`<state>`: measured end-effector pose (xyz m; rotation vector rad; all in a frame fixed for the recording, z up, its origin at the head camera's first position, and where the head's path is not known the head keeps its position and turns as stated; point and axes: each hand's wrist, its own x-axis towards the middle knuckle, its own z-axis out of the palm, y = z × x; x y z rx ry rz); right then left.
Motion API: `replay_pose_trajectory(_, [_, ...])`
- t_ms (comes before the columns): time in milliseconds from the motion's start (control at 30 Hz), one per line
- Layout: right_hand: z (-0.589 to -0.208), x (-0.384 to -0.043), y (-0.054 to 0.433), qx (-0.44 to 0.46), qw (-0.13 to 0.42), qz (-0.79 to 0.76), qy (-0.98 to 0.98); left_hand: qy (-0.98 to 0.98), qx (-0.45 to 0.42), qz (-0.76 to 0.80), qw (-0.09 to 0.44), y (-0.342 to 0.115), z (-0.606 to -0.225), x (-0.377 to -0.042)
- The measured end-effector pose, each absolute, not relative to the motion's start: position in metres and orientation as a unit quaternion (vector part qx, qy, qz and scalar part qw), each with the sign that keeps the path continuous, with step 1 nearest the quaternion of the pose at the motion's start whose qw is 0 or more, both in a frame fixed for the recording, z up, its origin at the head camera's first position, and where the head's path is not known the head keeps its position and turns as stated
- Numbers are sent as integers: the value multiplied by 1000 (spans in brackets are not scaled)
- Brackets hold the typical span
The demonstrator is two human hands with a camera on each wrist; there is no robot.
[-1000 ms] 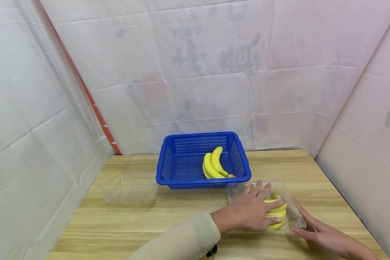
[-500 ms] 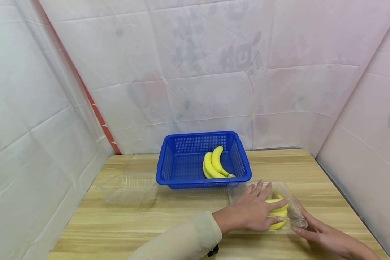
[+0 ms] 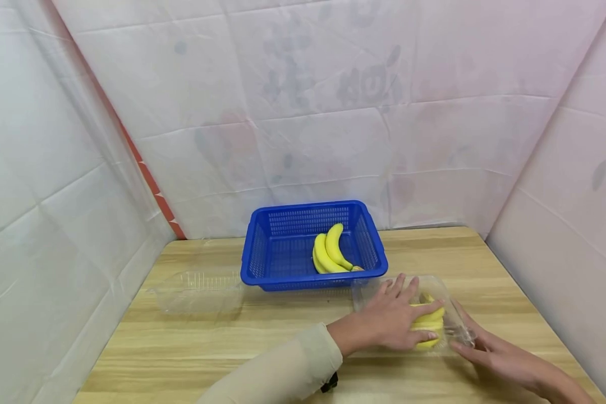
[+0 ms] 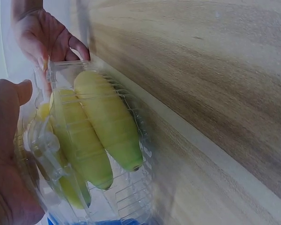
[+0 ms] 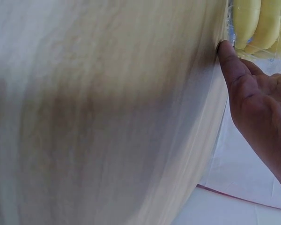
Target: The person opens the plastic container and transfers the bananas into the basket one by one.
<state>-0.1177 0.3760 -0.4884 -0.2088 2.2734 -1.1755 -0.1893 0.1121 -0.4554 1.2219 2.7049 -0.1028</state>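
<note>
A clear plastic clamshell container with yellow bananas inside lies at the table's right front, its lid over the fruit. My left hand rests on top of the lid with its fingers spread. In the left wrist view several bananas show through the ribbed plastic. My right hand holds the container's right end, thumb on the near side and fingers on the far side. The right wrist view shows my right thumb against the container's corner, with bananas behind the plastic.
A blue plastic basket stands at the back middle, with another bunch of bananas in its right part. Left of it sits an open clear container. White sheeting hangs behind and beside the wooden table.
The head view has shifted slightly. My left hand stays spread on the lid and my right hand stays at the container's right end.
</note>
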Motion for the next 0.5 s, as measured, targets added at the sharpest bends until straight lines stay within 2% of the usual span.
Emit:
replay_pose_trajectory(200, [-481,-125,367,-94,234,-433,866,906,417,-35,58,108,-450,-196])
replay_pose_trajectory(500, [-488,-118,371,-83,256,-456,848,897,441,-7,32,100,-453,-193])
